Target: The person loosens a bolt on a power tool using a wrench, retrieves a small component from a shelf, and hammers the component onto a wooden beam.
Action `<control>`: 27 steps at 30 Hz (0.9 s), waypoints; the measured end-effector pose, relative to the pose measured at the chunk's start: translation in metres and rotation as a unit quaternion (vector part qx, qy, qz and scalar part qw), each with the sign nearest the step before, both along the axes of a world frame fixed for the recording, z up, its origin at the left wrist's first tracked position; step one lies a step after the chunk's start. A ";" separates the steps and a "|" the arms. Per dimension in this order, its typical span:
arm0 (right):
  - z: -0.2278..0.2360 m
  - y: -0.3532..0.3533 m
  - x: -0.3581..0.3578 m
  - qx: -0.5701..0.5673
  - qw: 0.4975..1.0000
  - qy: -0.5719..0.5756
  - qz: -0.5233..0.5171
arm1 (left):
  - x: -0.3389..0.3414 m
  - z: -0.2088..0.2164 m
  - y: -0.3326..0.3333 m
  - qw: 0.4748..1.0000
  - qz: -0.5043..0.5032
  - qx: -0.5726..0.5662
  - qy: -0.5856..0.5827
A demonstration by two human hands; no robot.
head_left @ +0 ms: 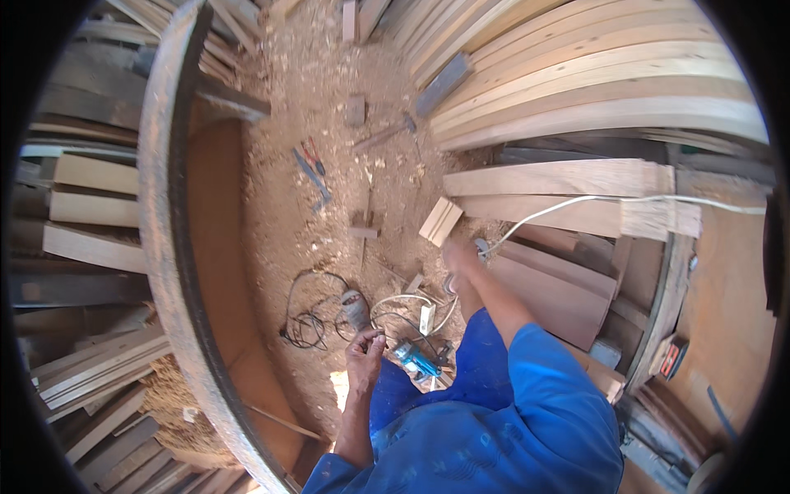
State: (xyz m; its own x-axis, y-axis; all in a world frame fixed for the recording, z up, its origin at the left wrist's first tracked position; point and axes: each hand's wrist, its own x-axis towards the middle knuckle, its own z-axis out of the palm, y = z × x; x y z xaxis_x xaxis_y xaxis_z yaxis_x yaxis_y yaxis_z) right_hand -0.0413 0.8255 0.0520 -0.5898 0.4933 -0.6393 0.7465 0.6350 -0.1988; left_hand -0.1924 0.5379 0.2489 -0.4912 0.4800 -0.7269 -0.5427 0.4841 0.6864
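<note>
Beyond the right hand's (459,253) grip lies the white cable (568,202), fingertips touching it.

Sawdust-covered floor (288,222) with pliers (313,169), tangled cables (309,325), offcuts (440,221) (planks (568,177) alongside)

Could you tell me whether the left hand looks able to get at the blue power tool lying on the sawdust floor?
Probably yes: the left hand hovers just left of the blue power tool, with only loose cords nearby and nothing solid between them.
</note>
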 end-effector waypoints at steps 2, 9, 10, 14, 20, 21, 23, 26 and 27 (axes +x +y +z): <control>-0.049 0.043 -0.038 0.062 0.997 0.043 -0.024 | 0.009 -0.038 0.006 0.999 0.018 -0.036 -0.022; -0.248 0.156 -0.133 0.069 0.993 -0.016 0.096 | 0.028 -0.189 -0.024 0.990 0.042 -0.120 -0.059; -0.273 0.170 -0.137 0.091 0.994 -0.013 0.051 | 0.027 -0.204 -0.025 0.988 0.048 -0.129 -0.068; -0.343 0.202 -0.152 0.156 0.983 -0.037 0.094 | 0.006 -0.220 -0.022 0.978 0.076 -0.186 -0.057; -0.362 0.196 -0.150 0.165 0.984 -0.045 -0.052 | -0.005 -0.210 -0.009 0.984 0.150 -0.030 -0.095; -0.366 0.205 -0.139 0.144 0.986 -0.027 -0.083 | -0.003 -0.212 -0.011 0.985 0.138 -0.036 -0.093; -0.345 0.155 -0.144 0.115 0.975 0.109 -0.159 | -0.006 -0.213 -0.016 0.986 0.141 -0.055 -0.074; -0.339 0.160 -0.148 0.112 0.947 0.171 -0.249 | -0.007 -0.221 -0.019 0.986 0.137 -0.051 -0.076; -0.333 0.158 -0.170 0.110 0.946 0.180 -0.247 | -0.012 -0.218 -0.018 0.985 0.149 -0.046 -0.069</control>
State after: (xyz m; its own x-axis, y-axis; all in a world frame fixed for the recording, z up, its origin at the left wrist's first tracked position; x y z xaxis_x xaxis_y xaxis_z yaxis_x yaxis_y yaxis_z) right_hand -0.2110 0.9830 -0.2810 -0.4127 0.8634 -0.2903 0.8721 0.2826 -0.3995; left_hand -0.2039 0.5196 0.0305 -0.4934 0.2581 -0.8306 -0.7561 0.3448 0.5563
